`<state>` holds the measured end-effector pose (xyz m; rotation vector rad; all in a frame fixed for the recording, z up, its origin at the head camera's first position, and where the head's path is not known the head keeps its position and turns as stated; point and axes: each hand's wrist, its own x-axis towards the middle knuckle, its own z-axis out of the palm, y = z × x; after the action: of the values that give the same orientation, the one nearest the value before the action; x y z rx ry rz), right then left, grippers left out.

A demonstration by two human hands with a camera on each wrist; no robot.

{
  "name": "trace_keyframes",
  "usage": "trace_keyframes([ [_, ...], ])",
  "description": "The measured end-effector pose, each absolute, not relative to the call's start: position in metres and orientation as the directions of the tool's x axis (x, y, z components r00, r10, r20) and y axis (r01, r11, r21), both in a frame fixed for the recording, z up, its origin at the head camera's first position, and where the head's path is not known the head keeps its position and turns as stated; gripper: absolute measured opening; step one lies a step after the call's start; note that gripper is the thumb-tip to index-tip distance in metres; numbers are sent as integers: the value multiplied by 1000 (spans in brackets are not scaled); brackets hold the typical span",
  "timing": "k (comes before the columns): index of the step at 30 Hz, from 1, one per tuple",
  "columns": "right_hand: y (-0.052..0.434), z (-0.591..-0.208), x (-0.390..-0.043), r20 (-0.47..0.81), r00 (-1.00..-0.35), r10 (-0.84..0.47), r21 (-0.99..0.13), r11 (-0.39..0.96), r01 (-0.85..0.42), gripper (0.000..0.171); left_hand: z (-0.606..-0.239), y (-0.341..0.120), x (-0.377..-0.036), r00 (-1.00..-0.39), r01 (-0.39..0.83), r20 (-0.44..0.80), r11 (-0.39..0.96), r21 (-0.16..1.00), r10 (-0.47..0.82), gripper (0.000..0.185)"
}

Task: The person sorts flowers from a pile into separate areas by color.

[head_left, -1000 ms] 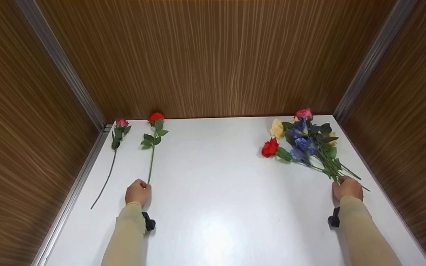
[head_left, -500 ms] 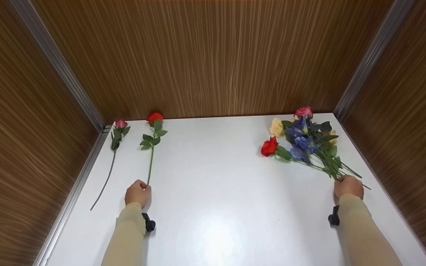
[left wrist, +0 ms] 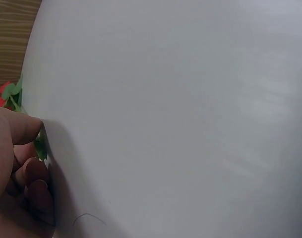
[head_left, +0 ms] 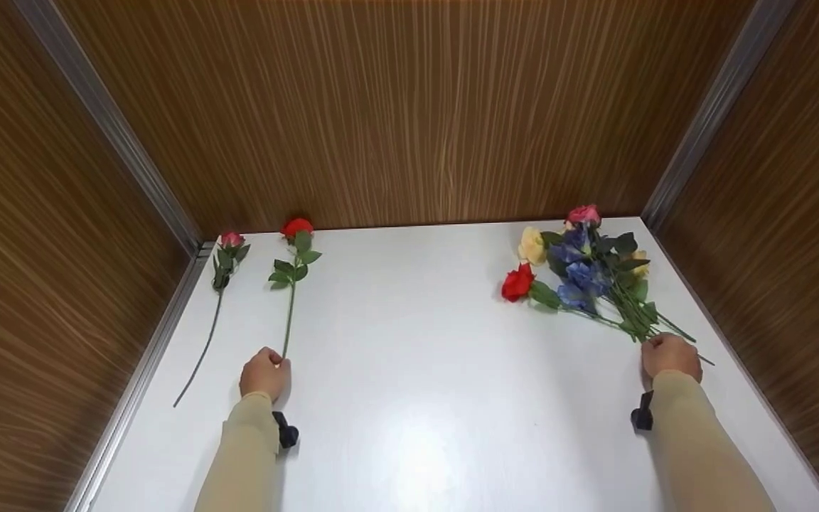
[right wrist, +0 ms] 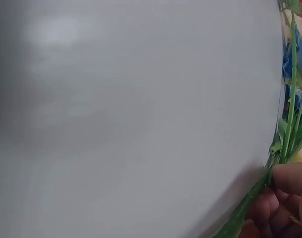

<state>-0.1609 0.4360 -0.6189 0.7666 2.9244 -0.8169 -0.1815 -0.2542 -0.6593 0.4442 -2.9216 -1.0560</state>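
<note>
My left hand (head_left: 265,373) pinches the lower end of a red rose's stem (head_left: 288,320); its red bloom (head_left: 297,227) lies near the back wall. In the left wrist view my curled fingers (left wrist: 27,173) close on the green stem, with the red bloom (left wrist: 3,94) at the far edge. My right hand (head_left: 670,354) grips the gathered stems of a bunch of flowers (head_left: 584,270): red, yellow, blue and pink blooms fanned on the white table (head_left: 416,341). The right wrist view shows fingers (right wrist: 284,198) wrapped round the green stems (right wrist: 289,99).
A single pink rose (head_left: 225,263) lies loose at the table's left edge, its stem running toward me. Brown wood-grain walls (head_left: 395,107) close in the back and both sides. A metal strip (head_left: 139,370) runs along the left edge.
The right hand has drawn the bunch slightly toward the back right. The left hand and its rose have barely moved.
</note>
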Motion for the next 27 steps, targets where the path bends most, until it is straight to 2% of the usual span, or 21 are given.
trace_keyframes([
  [7, 435, -619, -166, -122, -876, 466, -475, 748, 464, 34, -658, -253, -182, -961, -258, -85, 739, 622, -264, 20],
  [16, 436, -623, -174, -120, -901, 416, -470, 776, 421, 31, -656, -253, -182, -961, -255, -75, 740, 622, -268, 20],
  [27, 432, -623, -167, -133, -912, 388, -632, 676, 379, 43, -659, -252, -179, -960, -265, -97, 738, 620, -263, 22],
])
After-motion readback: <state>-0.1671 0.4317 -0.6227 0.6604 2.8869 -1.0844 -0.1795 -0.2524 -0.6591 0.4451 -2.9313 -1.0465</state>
